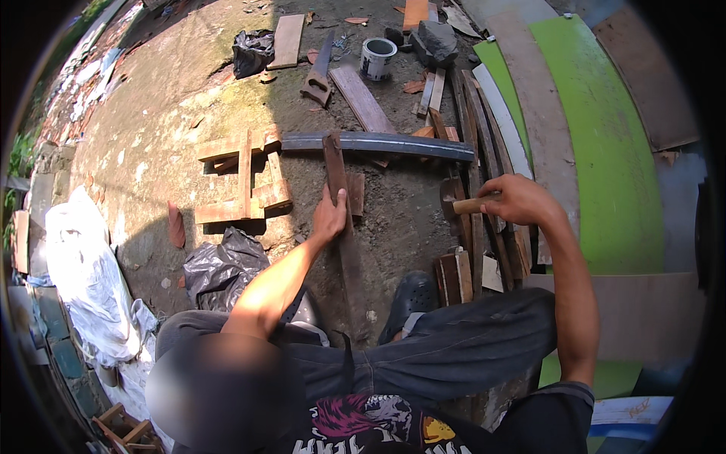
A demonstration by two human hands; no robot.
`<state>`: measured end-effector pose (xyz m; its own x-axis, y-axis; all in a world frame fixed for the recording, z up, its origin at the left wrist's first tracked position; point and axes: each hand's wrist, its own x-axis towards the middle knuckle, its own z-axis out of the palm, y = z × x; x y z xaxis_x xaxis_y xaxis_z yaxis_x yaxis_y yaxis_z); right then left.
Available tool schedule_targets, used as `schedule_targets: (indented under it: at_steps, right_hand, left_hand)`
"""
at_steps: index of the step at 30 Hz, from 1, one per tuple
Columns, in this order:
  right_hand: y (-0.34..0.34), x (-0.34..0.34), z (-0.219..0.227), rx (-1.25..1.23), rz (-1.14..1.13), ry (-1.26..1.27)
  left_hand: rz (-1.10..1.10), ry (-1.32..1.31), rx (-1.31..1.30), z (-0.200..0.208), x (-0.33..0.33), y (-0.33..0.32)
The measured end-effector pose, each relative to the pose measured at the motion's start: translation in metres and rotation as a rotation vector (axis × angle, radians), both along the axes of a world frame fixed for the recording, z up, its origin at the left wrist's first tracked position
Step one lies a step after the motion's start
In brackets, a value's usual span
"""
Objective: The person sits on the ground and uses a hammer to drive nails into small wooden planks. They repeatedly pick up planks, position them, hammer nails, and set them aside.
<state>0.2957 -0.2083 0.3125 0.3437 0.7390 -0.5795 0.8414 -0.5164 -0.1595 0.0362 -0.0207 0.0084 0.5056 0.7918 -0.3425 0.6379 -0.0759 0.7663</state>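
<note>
My left hand is closed round a long, dark wooden strip. The strip's far end lies over a grey metal bar, and its near end reaches down between my feet. A short wooden block shows beside the strip, partly covered by it. To the right, my right hand grips the pale wooden handle of a hammer. Its dark head hangs beside the stacked strips, apart from the strip in my left hand. Left of my left hand sits a small frame of wooden pieces.
Stacked wooden strips and green panels line the right side. Farther off lie a handsaw, a paint can, a plank and a rock. A black plastic bag and white sacks lie left.
</note>
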Motion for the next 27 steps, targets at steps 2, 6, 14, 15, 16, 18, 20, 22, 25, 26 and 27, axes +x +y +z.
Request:
schedule_targets:
  at_steps: [2,6,14,15,16,18,20,22,25,26,27]
  right_hand:
    - [0.003,0.001,-0.005,0.015,0.045,0.006]
    - [0.009,-0.003,-0.003,-0.056,0.022,-0.008]
    - [0.027,-0.014,-0.002,-0.098,0.054,0.039]
    - [0.027,-0.015,-0.003,-0.095,0.059,0.036]
    - [0.025,-0.015,-0.004,-0.094,0.058,0.032]
    - [0.022,-0.013,-0.004,-0.09,0.062,0.027]
    - [0.024,-0.016,-0.001,-0.078,0.083,0.032]
    - [0.026,-0.019,-0.001,-0.077,0.105,0.035]
    - [0.026,-0.02,-0.003,-0.068,0.103,0.029]
    - [0.024,-0.02,-0.004,-0.064,0.097,0.028]
    - [0.022,-0.021,-0.004,-0.073,0.086,0.028]
  left_hand:
    - [0.017,0.092,0.017,-0.005,-0.009,0.002]
    - [-0.021,0.266,0.118,0.004,-0.02,0.0]
    - [0.014,0.242,0.149,0.006,-0.017,-0.008]
    - [0.001,0.293,0.089,0.006,-0.016,-0.008]
    - [-0.019,0.343,0.027,0.014,-0.011,-0.007]
    - [-0.073,0.408,-0.068,0.016,-0.005,-0.013]
    - [-0.128,0.446,-0.13,0.004,-0.013,-0.024]
    - [-0.149,0.439,-0.036,-0.003,-0.019,-0.042]
    - [-0.159,0.366,0.313,-0.006,-0.018,-0.051]
    - [-0.158,0.332,0.463,-0.005,-0.018,-0.052]
    - [-0.215,0.329,0.523,-0.004,-0.017,-0.05]
